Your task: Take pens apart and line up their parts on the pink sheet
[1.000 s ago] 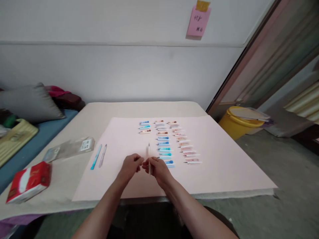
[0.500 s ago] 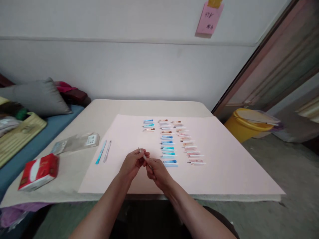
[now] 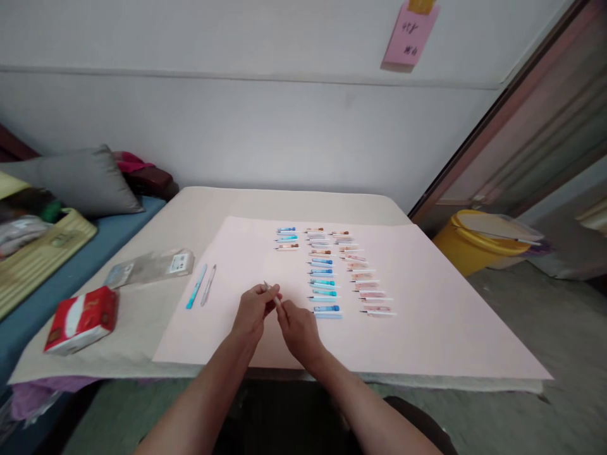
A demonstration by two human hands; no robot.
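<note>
A slim pale pen (image 3: 277, 301) is held between my two hands, low above the pink sheet (image 3: 427, 335). My left hand (image 3: 253, 309) pinches it near its pointed front end, which sticks out past the fingertips. My right hand (image 3: 298, 325) is closed round its rear part and covers that end. Just right of my hands lies a column of several pens with blue, teal and brown parts, the nearest a blue pen (image 3: 327, 309). Further right is a column of pinkish pens (image 3: 377, 309). On the left lie a teal pen (image 3: 196, 287) and a clear greyish pen (image 3: 208, 285).
A clear plastic bag (image 3: 152, 268) with a label and a red tissue pack (image 3: 83, 319) lie on the table cover's left side. Beyond is a blue seat with a grey cushion (image 3: 80, 180). A yellow bin (image 3: 455, 243) stands right of the table. A wall closes the far side.
The whole view has shifted slightly. My right hand's fingers have moved along the pen and now cover its rear end, which showed before. My left hand keeps its pinch.
</note>
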